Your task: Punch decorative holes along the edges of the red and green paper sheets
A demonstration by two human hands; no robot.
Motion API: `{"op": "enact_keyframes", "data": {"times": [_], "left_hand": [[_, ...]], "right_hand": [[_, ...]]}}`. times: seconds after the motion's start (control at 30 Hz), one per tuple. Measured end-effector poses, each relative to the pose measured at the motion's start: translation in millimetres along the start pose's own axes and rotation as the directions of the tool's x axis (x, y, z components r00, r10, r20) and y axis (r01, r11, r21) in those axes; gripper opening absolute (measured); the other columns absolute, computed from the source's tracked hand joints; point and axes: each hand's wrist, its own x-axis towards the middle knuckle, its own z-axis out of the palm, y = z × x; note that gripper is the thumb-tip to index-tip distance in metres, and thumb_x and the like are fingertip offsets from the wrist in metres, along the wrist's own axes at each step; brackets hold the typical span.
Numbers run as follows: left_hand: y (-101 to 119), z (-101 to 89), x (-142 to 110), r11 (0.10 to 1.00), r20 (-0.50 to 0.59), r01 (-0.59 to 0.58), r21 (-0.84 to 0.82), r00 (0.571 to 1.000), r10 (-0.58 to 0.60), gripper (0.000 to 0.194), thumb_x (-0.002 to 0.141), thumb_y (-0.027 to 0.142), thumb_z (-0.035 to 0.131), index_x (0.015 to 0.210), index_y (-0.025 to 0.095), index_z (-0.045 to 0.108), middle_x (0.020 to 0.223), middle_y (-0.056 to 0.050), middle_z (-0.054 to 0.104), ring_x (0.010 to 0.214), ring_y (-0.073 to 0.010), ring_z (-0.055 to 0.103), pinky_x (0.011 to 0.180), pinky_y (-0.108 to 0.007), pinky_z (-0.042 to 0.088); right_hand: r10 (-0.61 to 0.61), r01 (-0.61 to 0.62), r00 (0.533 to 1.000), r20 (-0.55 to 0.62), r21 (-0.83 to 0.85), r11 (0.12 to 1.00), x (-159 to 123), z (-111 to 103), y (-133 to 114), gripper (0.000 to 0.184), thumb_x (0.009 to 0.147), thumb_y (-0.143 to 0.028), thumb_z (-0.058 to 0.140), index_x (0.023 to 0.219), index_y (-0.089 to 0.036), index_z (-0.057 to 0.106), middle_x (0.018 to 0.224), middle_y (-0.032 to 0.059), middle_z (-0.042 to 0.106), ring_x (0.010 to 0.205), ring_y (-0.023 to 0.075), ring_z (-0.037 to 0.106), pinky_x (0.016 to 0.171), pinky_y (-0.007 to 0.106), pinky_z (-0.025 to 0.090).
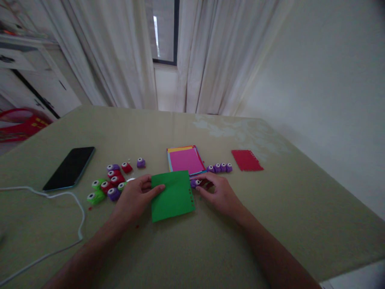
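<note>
My left hand (136,196) holds a square green paper (173,196) upright by its left edge, the thumb on the near face. A line of small holes runs down the paper's right edge. Beside that edge, my right hand (218,192) pinches a small purple one-eyed toy (195,183) between thumb and fingers. Behind the paper lies a stack of colored paper squares, pink paper (187,161) on top. A short row of purple one-eyed toys (220,167) stands past my right hand. Left of my left hand sits a cluster of red, green and purple ones (113,184), partly hidden by the hand.
A red paper (246,160) with ragged, notched edges lies at the right. At the left are a black phone (70,167) and a white cable (67,194). One purple toy (140,163) stands alone behind the cluster. Curtains (117,52) hang beyond the table's far edge.
</note>
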Motion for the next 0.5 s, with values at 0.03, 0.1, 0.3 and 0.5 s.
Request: {"op": "enact_keyframes", "data": {"times": [0.03,0.1,0.3,0.5], "left_hand": [[-0.4,0.0,0.2,1.000,0.005,0.003,0.000,1.000,-0.003,0.030,0.077,0.036,0.087,0.101,0.020,0.080,0.105,-0.010,0.087,0.095,-0.0320,0.084,0.084,-0.041,0.070],[-0.8,0.0,0.6,1.000,0.002,0.007,0.003,1.000,-0.007,0.030,0.077,0.036,0.087,0.101,0.020,0.080,0.105,-0.010,0.087,0.095,-0.0317,0.084,0.083,-0.040,0.070],[0.7,1.1,1.4,1.000,-0.001,0.019,0.011,1.000,-0.019,0.029,0.076,0.036,0.087,0.099,0.020,0.080,0.103,-0.009,0.087,0.093,-0.0314,0.084,0.082,-0.039,0.070],[0.6,1.7,2.1,1.000,0.003,0.017,0.017,1.000,-0.018,0.025,0.078,0.032,0.086,0.099,0.021,0.081,0.102,-0.009,0.087,0.094,-0.0319,0.084,0.085,-0.042,0.070]], "right_hand": [[-0.005,0.005,1.000,-0.002,-0.012,1.000,-0.1,0.2,0.6,0.026,0.092,-0.017,0.071,0.117,-0.020,0.076,0.106,0.0078,0.080,0.088,0.0202,0.073,0.078,0.032,0.058],[-0.018,0.018,1.000,-0.006,-0.035,0.999,-0.2,0.4,1.5,0.025,0.092,-0.016,0.072,0.117,-0.020,0.076,0.108,0.0079,0.080,0.089,0.0206,0.074,0.080,0.033,0.058],[-0.016,0.017,1.000,0.018,-0.070,0.997,-0.7,0.6,2.1,0.027,0.093,-0.015,0.071,0.119,-0.020,0.076,0.108,0.0078,0.079,0.091,0.0206,0.073,0.082,0.033,0.057],[-0.018,0.019,1.000,0.019,-0.062,0.998,-0.9,1.6,-0.3,0.026,0.094,-0.015,0.072,0.119,-0.021,0.076,0.110,0.0078,0.079,0.091,0.0195,0.073,0.083,0.032,0.057]]}}
